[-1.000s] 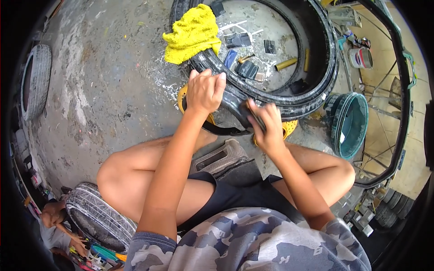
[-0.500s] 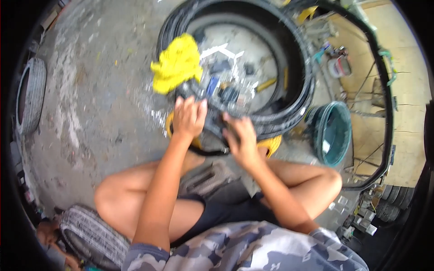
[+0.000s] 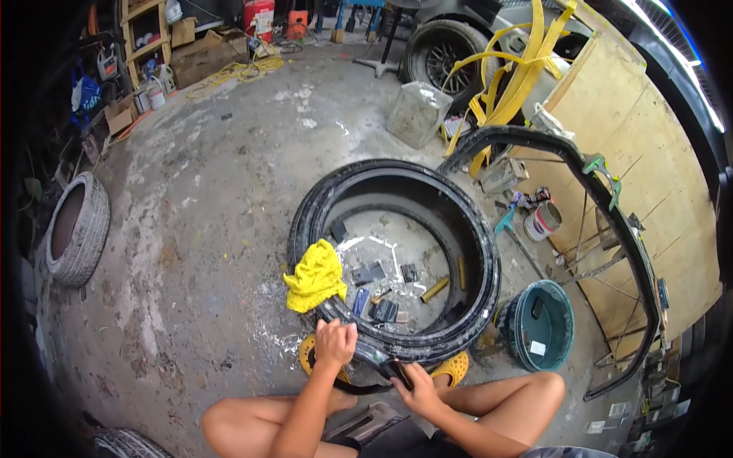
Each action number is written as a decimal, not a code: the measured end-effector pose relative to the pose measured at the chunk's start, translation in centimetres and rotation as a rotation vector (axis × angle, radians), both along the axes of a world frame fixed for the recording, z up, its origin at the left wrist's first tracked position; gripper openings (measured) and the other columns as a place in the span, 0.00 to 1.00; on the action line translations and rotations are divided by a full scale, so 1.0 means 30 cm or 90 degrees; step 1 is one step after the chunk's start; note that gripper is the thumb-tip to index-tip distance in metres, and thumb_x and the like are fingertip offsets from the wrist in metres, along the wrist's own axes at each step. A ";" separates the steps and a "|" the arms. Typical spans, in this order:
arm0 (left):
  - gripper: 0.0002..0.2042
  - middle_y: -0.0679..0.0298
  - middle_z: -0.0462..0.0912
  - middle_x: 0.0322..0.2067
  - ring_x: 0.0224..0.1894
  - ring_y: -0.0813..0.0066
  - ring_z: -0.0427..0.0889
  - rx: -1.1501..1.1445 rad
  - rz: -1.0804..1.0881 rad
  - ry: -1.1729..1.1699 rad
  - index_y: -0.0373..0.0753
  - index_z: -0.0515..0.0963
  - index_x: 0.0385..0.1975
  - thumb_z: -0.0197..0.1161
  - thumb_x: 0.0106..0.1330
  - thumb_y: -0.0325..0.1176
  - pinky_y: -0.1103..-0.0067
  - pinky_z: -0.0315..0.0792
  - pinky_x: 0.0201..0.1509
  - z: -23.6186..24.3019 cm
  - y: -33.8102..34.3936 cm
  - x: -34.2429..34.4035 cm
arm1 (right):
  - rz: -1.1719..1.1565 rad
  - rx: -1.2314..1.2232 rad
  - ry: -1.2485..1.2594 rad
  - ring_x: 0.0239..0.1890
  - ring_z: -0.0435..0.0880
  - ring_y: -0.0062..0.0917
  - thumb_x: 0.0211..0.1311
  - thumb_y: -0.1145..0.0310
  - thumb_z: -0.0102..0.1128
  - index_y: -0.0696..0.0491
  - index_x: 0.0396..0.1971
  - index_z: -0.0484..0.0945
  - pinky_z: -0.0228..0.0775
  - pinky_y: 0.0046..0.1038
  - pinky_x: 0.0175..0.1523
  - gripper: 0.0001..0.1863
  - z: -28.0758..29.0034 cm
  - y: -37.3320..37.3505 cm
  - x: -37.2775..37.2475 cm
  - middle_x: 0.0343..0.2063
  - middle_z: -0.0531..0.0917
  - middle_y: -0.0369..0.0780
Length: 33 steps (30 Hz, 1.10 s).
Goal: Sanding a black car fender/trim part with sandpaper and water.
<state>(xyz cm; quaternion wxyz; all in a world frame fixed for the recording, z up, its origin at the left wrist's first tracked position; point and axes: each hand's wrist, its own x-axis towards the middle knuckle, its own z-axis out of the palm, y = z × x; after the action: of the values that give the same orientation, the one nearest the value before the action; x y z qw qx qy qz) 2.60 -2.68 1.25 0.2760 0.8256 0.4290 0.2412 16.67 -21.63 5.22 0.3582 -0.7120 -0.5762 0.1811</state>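
A glossy black curved trim piece lies along the near edge of a large black tyre. My left hand is closed over the trim's left part, fingers curled on its edge. Held in my right hand is a small dark flat block, against or just above the trim's right part; its exact kind is unclear. A crumpled yellow cloth hangs on the tyre's left rim, just beyond my left hand. Inside the tyre's ring lie a blue block, a dark block and a yellow-brown stick.
A teal bucket stands right of the tyre, near a long black curved frame. Yellow clogs sit beside my legs. Another tyre is at far left. Yellow strips and a clear bin stand at the back.
The view has tilted up, so the tyre and hands sit lower and the back of the workshop shows. My left hand stays on the trim; my right hand's fingers now plainly wrap the dark block.
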 end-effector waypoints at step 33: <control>0.25 0.53 0.77 0.19 0.29 0.54 0.75 0.037 -0.006 -0.037 0.39 0.78 0.15 0.46 0.72 0.44 0.65 0.61 0.41 -0.035 -0.011 -0.013 | -0.073 0.039 -0.029 0.40 0.76 0.45 0.54 0.80 0.63 0.59 0.54 0.76 0.69 0.37 0.49 0.24 -0.005 0.151 -0.060 0.35 0.77 0.49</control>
<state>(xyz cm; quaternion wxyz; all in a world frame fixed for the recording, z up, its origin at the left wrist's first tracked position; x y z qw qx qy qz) 2.22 -3.01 0.20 0.2656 0.8279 0.4095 0.2762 14.87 -17.11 5.08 0.3765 -0.7365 -0.5477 0.1258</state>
